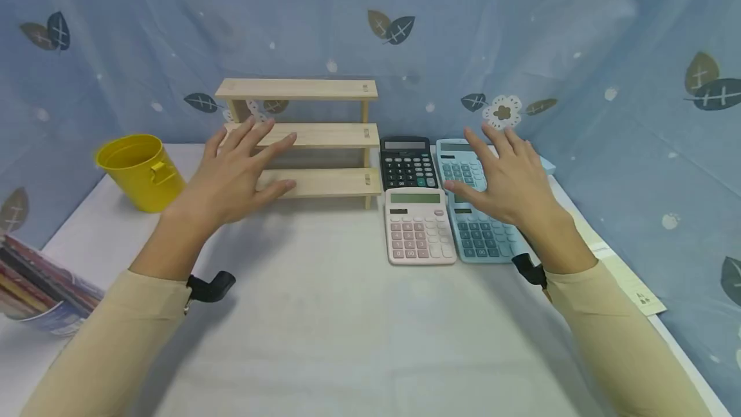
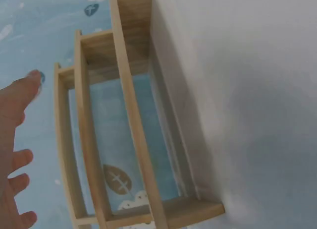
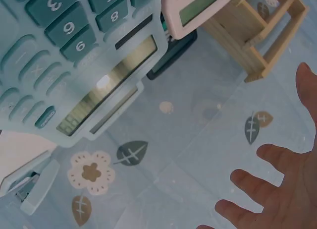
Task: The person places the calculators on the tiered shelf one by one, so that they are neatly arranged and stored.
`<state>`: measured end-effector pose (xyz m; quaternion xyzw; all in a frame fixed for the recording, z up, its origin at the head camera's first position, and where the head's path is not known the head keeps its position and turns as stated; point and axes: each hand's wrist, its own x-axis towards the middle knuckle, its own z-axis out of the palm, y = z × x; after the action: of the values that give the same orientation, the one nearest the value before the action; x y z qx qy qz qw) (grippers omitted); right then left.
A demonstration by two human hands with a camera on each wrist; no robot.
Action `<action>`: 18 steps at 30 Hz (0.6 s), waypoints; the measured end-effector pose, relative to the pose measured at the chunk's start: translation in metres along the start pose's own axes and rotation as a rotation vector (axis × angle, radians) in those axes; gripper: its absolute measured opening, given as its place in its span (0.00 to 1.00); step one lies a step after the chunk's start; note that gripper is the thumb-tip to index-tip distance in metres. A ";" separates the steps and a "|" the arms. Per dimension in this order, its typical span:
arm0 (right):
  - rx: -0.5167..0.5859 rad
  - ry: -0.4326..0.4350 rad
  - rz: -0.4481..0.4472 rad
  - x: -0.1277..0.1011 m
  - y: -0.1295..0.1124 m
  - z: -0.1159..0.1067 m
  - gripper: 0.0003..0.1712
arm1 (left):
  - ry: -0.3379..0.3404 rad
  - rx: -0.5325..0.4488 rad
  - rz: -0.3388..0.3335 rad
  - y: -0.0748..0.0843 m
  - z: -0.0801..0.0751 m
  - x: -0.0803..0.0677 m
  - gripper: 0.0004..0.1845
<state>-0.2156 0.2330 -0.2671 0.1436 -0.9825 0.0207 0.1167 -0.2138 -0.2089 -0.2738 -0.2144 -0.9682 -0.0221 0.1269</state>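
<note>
My left hand (image 1: 249, 166) hovers open, fingers spread, just in front of a three-tier wooden shelf (image 1: 315, 136); it holds nothing. In the left wrist view the shelf (image 2: 126, 130) lies close beside that hand (image 2: 12, 135). My right hand (image 1: 500, 176) is open and flat above two blue calculators, the nearer one (image 1: 483, 237) and one behind it (image 1: 454, 150). A pink calculator (image 1: 418, 227) and a black calculator (image 1: 407, 163) lie to their left. The right wrist view shows a blue calculator (image 3: 74, 55) beside the spread right hand (image 3: 282, 194), apart from it.
A yellow metal bucket (image 1: 139, 169) stands at the table's back left. A stack of books (image 1: 40, 282) lies at the left edge and a paper sheet (image 1: 631, 282) along the right edge. A leaf-print blue curtain (image 1: 521, 31) closes in the white table (image 1: 347, 327).
</note>
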 end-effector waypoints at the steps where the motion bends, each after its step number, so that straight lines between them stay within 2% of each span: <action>1: 0.006 0.003 0.000 -0.002 0.001 0.000 0.57 | 0.001 0.001 0.002 -0.001 0.001 -0.001 0.40; 5: 0.040 -0.002 -0.011 -0.007 0.006 0.001 0.58 | 0.015 0.006 0.005 -0.006 0.005 -0.006 0.38; 9: 0.059 -0.034 -0.027 -0.012 0.011 0.004 0.58 | 0.006 -0.038 -0.007 -0.012 0.010 -0.012 0.37; 13: 0.079 -0.073 -0.007 -0.019 0.017 0.008 0.59 | -0.012 -0.080 -0.018 -0.019 0.016 -0.014 0.38; 18: 0.133 -0.109 0.019 -0.023 0.022 0.008 0.60 | -0.004 -0.083 -0.008 -0.029 0.023 -0.016 0.37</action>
<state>-0.2019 0.2598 -0.2810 0.1428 -0.9852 0.0790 0.0530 -0.2175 -0.2392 -0.2993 -0.2158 -0.9676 -0.0622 0.1157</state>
